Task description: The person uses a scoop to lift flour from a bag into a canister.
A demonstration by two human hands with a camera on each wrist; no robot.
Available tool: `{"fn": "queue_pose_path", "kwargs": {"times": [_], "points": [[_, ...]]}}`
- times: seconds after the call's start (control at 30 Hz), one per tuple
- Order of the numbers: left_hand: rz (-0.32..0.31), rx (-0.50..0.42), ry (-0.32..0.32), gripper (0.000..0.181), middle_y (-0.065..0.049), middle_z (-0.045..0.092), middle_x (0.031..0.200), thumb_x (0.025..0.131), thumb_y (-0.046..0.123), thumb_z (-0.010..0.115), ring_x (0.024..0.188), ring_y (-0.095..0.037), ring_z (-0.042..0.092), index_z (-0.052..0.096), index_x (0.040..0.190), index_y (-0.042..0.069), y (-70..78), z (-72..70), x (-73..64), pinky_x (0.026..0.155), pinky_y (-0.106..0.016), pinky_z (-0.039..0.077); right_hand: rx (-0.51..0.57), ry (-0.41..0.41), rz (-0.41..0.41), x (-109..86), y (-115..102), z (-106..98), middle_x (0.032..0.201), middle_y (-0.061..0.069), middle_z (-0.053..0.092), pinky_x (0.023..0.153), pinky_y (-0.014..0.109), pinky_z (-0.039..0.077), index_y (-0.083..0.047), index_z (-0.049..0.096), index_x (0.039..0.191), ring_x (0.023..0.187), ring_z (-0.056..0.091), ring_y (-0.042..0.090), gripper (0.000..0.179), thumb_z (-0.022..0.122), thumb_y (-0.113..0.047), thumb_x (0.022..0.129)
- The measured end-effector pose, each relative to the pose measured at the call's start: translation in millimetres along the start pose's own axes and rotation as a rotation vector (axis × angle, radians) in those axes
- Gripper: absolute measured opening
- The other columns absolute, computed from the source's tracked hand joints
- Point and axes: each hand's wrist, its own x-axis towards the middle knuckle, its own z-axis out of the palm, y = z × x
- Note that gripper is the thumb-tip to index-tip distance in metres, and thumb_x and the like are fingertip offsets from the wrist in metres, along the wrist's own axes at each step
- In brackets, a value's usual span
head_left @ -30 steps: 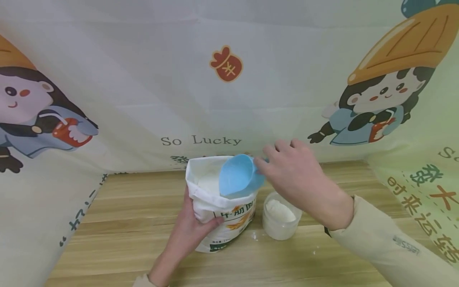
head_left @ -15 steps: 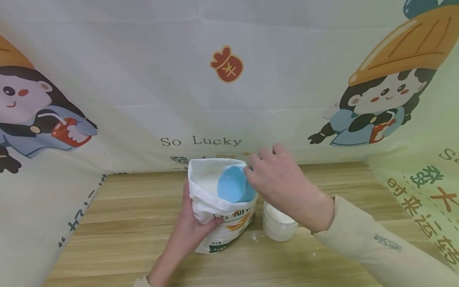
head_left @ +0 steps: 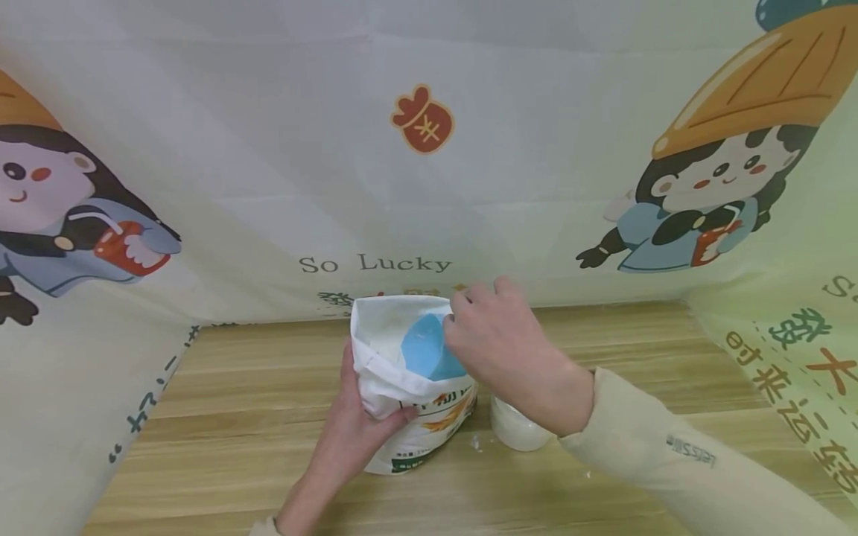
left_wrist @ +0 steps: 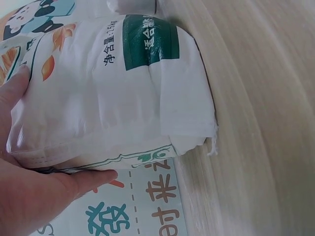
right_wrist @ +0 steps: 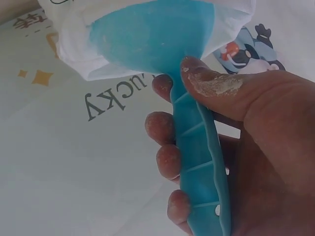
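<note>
A white bag of flour [head_left: 436,428] with printed wheat ears stands on the table, its top folded back and its mouth facing up. My left hand [head_left: 358,424] grips the bag from the left, thumb on the front and the other fingers around the far side. In my right hand [head_left: 503,342] is a blue scoop [head_left: 424,348]; its bowl dips into the bag's mouth. The right wrist view shows fingers wrapped round the scoop's ribbed handle [right_wrist: 199,157], the thumb dusted with white powder. What the bowl holds is hidden.
Right of the bag, partly under my right forearm, stands a clear round tub [head_left: 519,430] of white powder. Small white specks [head_left: 476,444] lie on the wooden table [head_left: 234,417]. A printed cloth [head_left: 302,149] hangs behind and at both sides.
My right hand has moved left and down, taking the scoop deeper into the bag. The forearm now covers more of the tub. My left hand keeps its grip on the bag.
</note>
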Motion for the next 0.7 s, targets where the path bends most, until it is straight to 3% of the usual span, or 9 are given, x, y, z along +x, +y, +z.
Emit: {"fn": "queue_pose_path", "kwargs": {"times": [0.27,0.53,0.7], "points": [[-0.029,0.009,-0.007,0.132,-0.001,0.05,0.149,0.072,0.017,0.097,0.122,-0.026,0.059,0.004,0.162,0.046,1.9,0.0,0.1,0.099,-0.052,0.05,0.023,-0.048,-0.007,2.9,-2,4,0.075,0.001,0.058,0.058,0.031,0.04,-0.013,0.074,0.084,0.069,0.051,0.02,0.012,0.085,-0.013,0.083],[-0.033,0.018,-0.006,0.131,-0.003,0.052,0.146,0.073,0.017,0.096,0.118,-0.026,0.061,0.005,0.164,0.041,1.4,0.2,0.0,0.097,-0.05,0.051,0.103,-0.087,0.0,2.2,1,15,0.085,0.002,0.063,0.06,0.032,0.044,-0.014,0.074,0.094,0.079,0.056,0.022,0.024,0.09,-0.013,0.076],[-0.027,0.01,-0.005,0.134,-0.003,0.051,0.148,0.073,0.016,0.096,0.121,-0.028,0.06,0.002,0.164,0.042,1.0,0.0,-0.3,0.098,-0.051,0.05,0.137,-0.081,0.009,1.0,2,22,0.088,0.002,0.064,0.059,0.032,0.044,-0.016,0.074,0.099,0.078,0.055,0.021,0.02,0.087,-0.016,0.083]]}}
